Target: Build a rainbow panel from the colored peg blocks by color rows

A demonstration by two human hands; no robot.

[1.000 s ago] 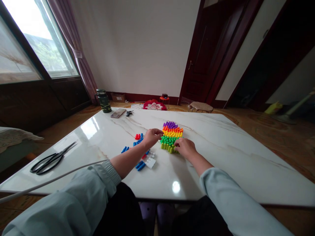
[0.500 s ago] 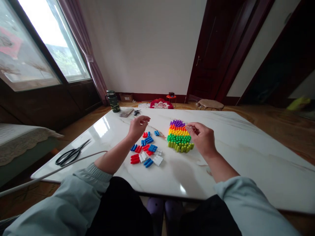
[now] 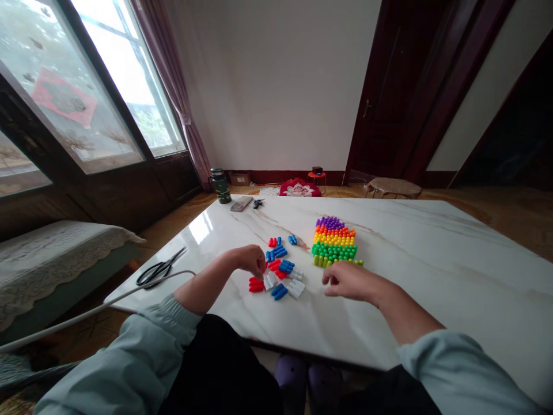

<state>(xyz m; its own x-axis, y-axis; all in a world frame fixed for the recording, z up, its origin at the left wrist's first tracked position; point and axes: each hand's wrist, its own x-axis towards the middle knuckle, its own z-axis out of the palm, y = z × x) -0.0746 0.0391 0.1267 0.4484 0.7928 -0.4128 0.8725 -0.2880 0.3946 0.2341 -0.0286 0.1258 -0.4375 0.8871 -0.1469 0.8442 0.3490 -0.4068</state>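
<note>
A block of upright pegs in purple, orange, yellow and green rows stands on the white marble table. Left of it lies a scatter of loose red, blue and white pegs. My left hand rests at the left edge of that scatter with its fingers curled; what they hold, if anything, is hidden. My right hand lies on the table just in front of the green rows, fingers bent and drawn together, nothing visible in them.
Black scissors and a white cable lie near the table's left edge. A green camouflage mug, a phone and keys sit at the far corner. A bed stands to the left, a low stool beyond the table.
Both hands have dropped from above the table toward me: the left onto the loose pegs, the right to the tabletop in front of the green rows. The camera has swung left.
</note>
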